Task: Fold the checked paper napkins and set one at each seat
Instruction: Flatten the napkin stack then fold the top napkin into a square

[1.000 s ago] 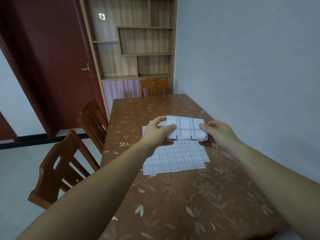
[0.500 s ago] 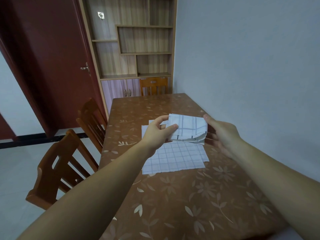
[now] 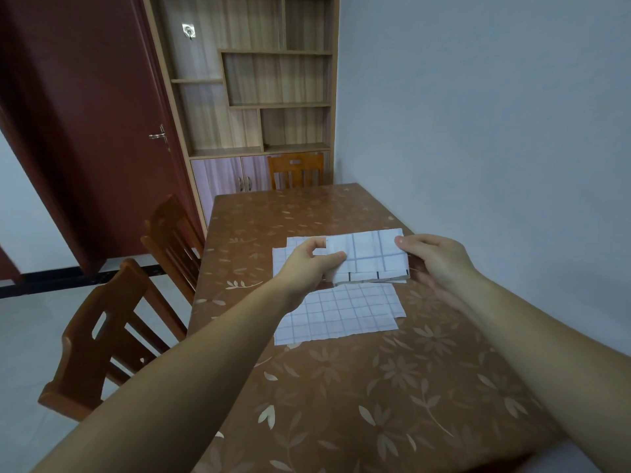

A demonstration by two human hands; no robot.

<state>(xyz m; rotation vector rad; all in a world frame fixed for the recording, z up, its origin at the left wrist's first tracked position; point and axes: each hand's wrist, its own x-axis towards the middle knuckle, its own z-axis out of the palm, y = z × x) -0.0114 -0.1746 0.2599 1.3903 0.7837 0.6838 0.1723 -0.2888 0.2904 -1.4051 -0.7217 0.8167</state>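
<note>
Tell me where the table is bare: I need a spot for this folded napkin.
Bare: the table beyond the flat napkins, up to the far chair; the near end, though both forearms cross it. Crowded: the middle, where left hand and right hand hold the folded napkin above them.

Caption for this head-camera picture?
Left hand and right hand hold a folded checked napkin above flat napkins on the table.

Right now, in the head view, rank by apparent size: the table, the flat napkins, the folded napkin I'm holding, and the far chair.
1. table
2. flat napkins
3. folded napkin
4. far chair, which looks small only because of distance
</note>
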